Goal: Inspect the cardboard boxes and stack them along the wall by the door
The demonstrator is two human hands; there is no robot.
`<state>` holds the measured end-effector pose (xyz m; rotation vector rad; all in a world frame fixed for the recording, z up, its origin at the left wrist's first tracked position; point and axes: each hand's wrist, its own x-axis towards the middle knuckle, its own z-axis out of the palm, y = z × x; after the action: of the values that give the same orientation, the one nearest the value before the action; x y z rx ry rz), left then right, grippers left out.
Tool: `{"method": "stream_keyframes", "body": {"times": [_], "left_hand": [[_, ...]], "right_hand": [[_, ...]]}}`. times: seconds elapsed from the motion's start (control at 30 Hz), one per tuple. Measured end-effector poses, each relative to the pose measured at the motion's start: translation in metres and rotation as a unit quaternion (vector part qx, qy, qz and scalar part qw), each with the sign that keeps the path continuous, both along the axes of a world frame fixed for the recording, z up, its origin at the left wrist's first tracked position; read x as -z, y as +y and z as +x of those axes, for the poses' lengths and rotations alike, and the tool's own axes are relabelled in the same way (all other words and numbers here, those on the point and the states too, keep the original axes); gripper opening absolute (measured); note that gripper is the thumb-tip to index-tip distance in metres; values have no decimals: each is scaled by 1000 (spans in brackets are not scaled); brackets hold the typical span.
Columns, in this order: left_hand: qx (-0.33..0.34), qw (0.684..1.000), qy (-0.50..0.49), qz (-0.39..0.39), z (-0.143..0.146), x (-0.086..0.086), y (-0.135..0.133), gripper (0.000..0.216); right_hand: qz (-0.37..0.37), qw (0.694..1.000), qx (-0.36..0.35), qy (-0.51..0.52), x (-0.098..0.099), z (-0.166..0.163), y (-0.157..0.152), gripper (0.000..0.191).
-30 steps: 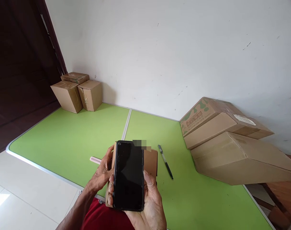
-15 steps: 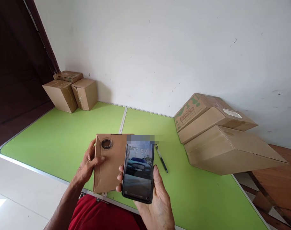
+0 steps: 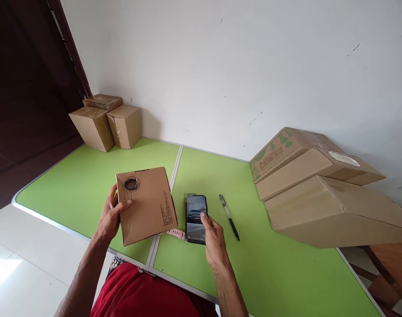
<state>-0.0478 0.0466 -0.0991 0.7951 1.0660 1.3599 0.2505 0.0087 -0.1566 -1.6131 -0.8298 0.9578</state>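
Head camera shows us a change from half a second ago: our phone (image 3: 196, 226), then overlapping the carton (image 3: 144, 211), is now apart from it on the right, and a pink strap (image 3: 177, 234), hidden then, shows between the two. A second ago the phone's screen was dark and in front of the carton; now it is lit.

Nearest to us, past the red cloth (image 3: 138, 290) at the desk (image 3: 263, 273) edge, our right hand (image 3: 216, 235) is clamped on the phone's right side, thumb over the screen, the other fingers hidden; we cannot tell whether the phone touches the desk. Our left hand (image 3: 110, 218) grips the carton's left side, thumb flat on its broad face, fingers behind.

The phone is black-edged, with a car picture on it and a blurred patch at its upper left. We see the carton tilted, plain brown, with a dark-ringed hole at its upper left and small print down its right.

Just right of the phone lies a pen (image 3: 230, 218). Farther off, we see cardboard boxes (image 3: 296, 215) at right, more boxes (image 3: 95, 132) at far left, and a white wall (image 3: 201, 66).
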Motion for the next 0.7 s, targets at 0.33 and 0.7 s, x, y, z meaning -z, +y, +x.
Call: {"method": "stream_keyframes", "body": {"times": [0.33,0.7], "left_hand": [[14,1000,0,6,1,-3,-3,78],[97,994,-47,19,32,-7,-17,85]], "right_hand": [[-39,975,3,-219,13,25,-14,75],[-27,935,13,-352,3,18,-38,84]]}}
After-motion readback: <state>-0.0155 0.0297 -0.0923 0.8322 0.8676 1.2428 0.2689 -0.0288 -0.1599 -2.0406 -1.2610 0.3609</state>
